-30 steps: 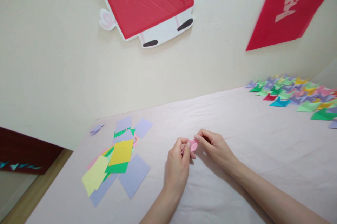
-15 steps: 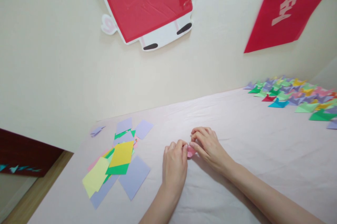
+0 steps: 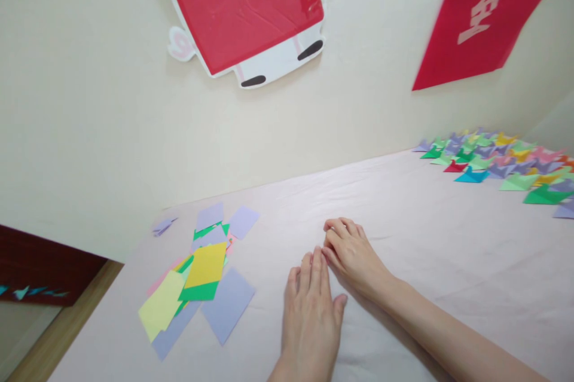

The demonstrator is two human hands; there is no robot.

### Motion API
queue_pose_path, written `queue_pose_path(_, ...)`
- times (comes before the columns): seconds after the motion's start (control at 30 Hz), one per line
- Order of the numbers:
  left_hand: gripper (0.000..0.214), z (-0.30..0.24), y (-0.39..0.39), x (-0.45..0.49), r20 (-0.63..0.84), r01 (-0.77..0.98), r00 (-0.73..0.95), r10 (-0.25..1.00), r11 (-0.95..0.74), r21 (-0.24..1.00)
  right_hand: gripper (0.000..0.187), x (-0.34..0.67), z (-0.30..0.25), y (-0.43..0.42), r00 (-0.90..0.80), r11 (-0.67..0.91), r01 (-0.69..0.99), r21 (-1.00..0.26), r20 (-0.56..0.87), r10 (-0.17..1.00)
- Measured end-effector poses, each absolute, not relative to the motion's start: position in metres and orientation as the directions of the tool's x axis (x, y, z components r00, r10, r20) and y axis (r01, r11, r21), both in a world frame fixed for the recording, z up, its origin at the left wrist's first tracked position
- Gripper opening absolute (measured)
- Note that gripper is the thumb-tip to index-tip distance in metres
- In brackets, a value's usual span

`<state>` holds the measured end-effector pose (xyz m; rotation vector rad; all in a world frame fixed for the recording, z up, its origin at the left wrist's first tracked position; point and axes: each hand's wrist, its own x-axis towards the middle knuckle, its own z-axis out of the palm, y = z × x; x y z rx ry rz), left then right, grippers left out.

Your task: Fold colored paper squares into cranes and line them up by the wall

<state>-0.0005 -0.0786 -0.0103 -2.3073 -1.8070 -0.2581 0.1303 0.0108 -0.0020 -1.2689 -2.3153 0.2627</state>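
One flat left hand, released, lies over cloth; right hand (curled): grip unclear.

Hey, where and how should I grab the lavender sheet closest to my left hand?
Probably pinch the lavender sheet by its right corner, coming from the right with your left hand. It lies flat, so a fingertip would likely need to lift that corner first; the corner points toward that hand, with no other sheet over it.
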Motion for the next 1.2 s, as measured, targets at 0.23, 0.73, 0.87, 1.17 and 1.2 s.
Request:
queue_pose_path(0.23, 0.065, -0.014, -0.081, -0.002, 0.160, 0.971, 0.239, 0.958, -0.235, -0.046, 0.020, 0.134, -0.005, 0.005, -0.362, 0.480, 0.805, -0.349, 0.353, 0.863)
queue_pose_path(0.73, 0.076, -0.012, -0.088, -0.019, 0.181, 0.981, 0.194, 0.964, -0.190, -0.042, 0.045, 0.127, -0.008, 0.000, -0.424, 0.460, 0.866, -0.195, 0.199, 0.884)
queue_pose_path(0.87, 0.079, -0.016, -0.090, -0.020, 0.263, 0.990, 0.135, 0.955, -0.121, -0.066, 0.047, 0.127, -0.009, 0.000, -0.421, 0.455, 0.867, -0.203, 0.191, 0.887)
queue_pose_path(1.17, 0.075, -0.009, -0.075, -0.011, 0.169, 0.953, 0.303, 0.938, -0.300, -0.044, 0.046, 0.127, -0.013, 0.000, -0.422, 0.460, 0.867, -0.190, 0.210, 0.882)
queue_pose_path(1.2, 0.075, -0.009, -0.074, -0.011, 0.154, 0.955, 0.295, 0.943, -0.294, -0.028, 0.046, 0.128, -0.013, 0.000, -0.424, 0.463, 0.866, -0.189, 0.215, 0.880)
